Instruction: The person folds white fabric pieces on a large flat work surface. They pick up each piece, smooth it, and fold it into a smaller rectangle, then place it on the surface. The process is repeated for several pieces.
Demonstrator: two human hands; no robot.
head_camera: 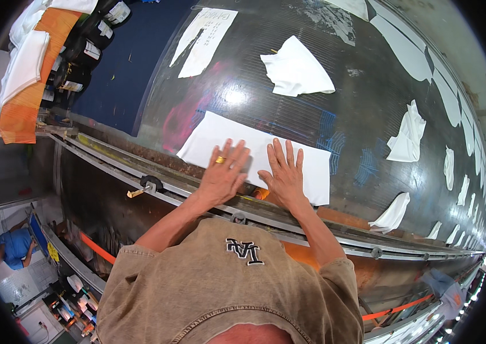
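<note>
A white fabric piece (315, 172) lies spread along the near edge of a long dark table (234, 96). Flat on its left part rests my left hand (223, 174), slightly blurred, with a gold ring on one finger. My right hand (285, 170) presses palm down near the middle of the same piece, fingers apart. Neither hand grips anything; parts of the cloth are hidden under them. Farther back on the table lies another crumpled white fabric piece (296, 69).
A metal rail (174, 194) with a clamp (150, 184) runs along the table's near edge. Black jars (83, 53) stand at the upper left beside folded white cloth (26, 64). More white pieces (408, 133) lie rightward. A paper with handwriting (204, 41) lies behind. A person in blue (15, 247) is at left.
</note>
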